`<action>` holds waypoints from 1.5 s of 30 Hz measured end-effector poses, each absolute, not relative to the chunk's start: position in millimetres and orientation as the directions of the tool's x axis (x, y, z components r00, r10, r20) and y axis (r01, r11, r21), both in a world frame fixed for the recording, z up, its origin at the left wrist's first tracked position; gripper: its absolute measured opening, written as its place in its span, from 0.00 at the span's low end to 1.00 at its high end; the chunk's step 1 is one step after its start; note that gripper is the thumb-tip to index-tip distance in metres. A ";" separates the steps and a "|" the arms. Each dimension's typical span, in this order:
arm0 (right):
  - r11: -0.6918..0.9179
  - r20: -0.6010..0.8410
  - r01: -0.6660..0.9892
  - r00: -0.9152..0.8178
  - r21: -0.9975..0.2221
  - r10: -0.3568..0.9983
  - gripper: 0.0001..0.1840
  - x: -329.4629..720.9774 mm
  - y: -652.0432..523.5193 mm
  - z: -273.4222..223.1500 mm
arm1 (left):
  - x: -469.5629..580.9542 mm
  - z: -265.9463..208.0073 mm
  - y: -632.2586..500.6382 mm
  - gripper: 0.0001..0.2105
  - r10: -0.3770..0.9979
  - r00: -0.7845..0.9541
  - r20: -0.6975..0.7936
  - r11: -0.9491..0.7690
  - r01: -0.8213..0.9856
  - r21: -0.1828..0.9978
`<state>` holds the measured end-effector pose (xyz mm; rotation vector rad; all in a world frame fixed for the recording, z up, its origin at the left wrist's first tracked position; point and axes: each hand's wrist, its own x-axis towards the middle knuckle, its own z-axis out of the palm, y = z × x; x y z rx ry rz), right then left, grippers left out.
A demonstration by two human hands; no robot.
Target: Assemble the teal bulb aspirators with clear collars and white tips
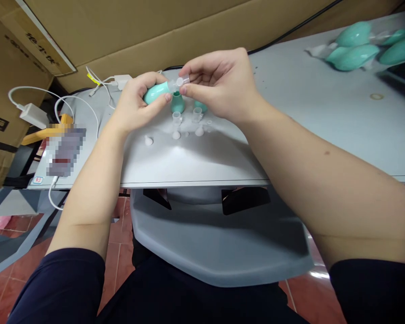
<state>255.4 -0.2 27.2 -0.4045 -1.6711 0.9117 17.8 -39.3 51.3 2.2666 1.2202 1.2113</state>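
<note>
My left hand (140, 96) is wrapped round a teal squeeze bulb (155, 92), which lies tilted with its neck to the right. A clear plastic tube piece (182, 81) sits at the bulb's neck, and my right hand (219, 83) pinches it between thumb and fingers. Below the hands on the desk stands another teal bulb (177, 103) with its opening up. A further teal bulb (200, 106) is partly hidden by my right hand. In front of these are two clear plastic cups (177, 118) with side spouts and several small whitish caps (149, 140).
More teal bulbs (353, 56) lie at the desk's (324, 130) far right, beside a dark object. White chargers (33, 114) with cables and a blurred phone (67, 152) are on the left. Cardboard (148, 27) walls the back. A grey chair (216, 243) is below the front edge.
</note>
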 end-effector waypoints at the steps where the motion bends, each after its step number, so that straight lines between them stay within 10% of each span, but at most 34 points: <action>1: 0.632 0.652 -0.178 -0.318 -0.754 0.688 0.19 255.6 -0.7 28.1 | 17.4 50.2 -38.0 0.13 0.783 0.294 0.548 -0.605 0.563 0.563; 8: 0.533 0.553 -0.163 -0.365 -0.830 0.749 0.24 255.1 -3.7 33.6 | 14.1 44.0 -30.2 0.12 0.738 0.341 0.583 -0.625 0.671 0.399; 45: 0.462 0.469 -0.125 -0.417 -0.878 0.779 0.21 256.1 -18.3 30.5 | 11.7 56.8 -39.7 0.09 0.695 0.460 0.553 -0.689 0.647 0.328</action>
